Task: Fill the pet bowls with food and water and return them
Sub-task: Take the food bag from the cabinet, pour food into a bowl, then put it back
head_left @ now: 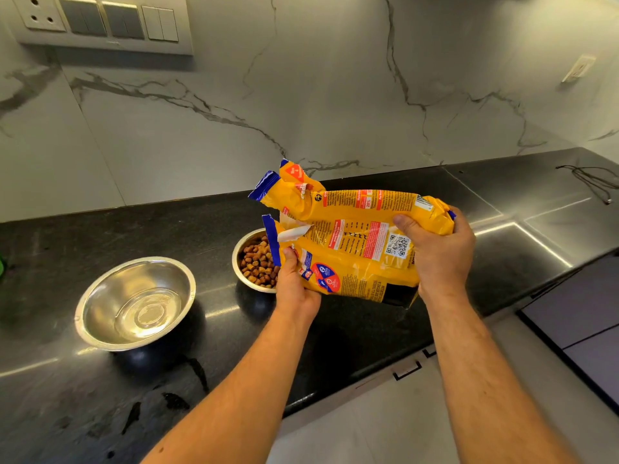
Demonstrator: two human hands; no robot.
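Observation:
A yellow pet food bag with blue torn edges lies on its side in the air above the black counter, its open mouth pointing left. My left hand pinches the lower flap near the mouth. My right hand grips the bag's closed end. Under the mouth stands a steel bowl holding brown kibble, partly hidden by the bag. Further left stands a second steel bowl with a shallow layer of water.
A marble backsplash rises behind the counter, with a switch panel at the upper left. A thin black cord lies at the far right. Dark wet patches mark the counter's near part. Drawers sit below right.

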